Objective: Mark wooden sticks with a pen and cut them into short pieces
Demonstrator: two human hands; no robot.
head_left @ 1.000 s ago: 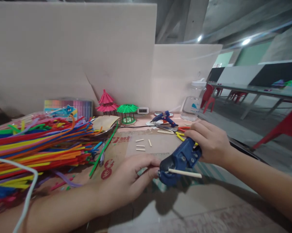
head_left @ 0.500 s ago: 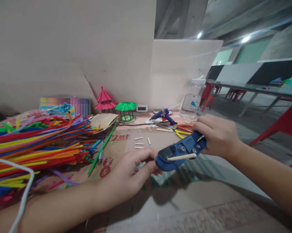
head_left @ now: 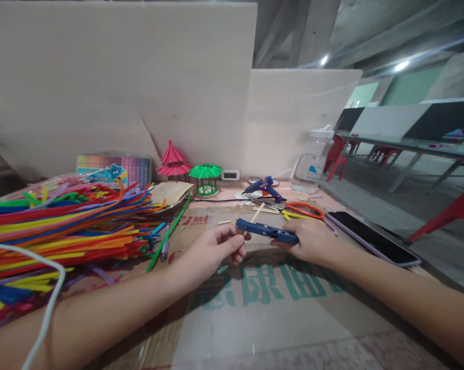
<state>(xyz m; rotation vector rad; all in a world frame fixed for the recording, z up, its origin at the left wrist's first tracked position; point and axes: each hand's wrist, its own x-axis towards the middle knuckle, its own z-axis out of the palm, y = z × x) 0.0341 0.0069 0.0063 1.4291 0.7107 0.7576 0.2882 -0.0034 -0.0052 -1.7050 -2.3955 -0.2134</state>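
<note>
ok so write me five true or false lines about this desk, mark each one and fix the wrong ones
1. The right hand holds a blue tool. True.
2. The left hand grips the water bottle. False: the left hand holds a wooden stick by the blue tool.
3. The glue gun lies between the green-roofed model and the water bottle. True.
4. The phone is left of the right hand. False: the phone lies to its right.
5. Coloured pens stand behind the pile of coloured strips. True.
</note>
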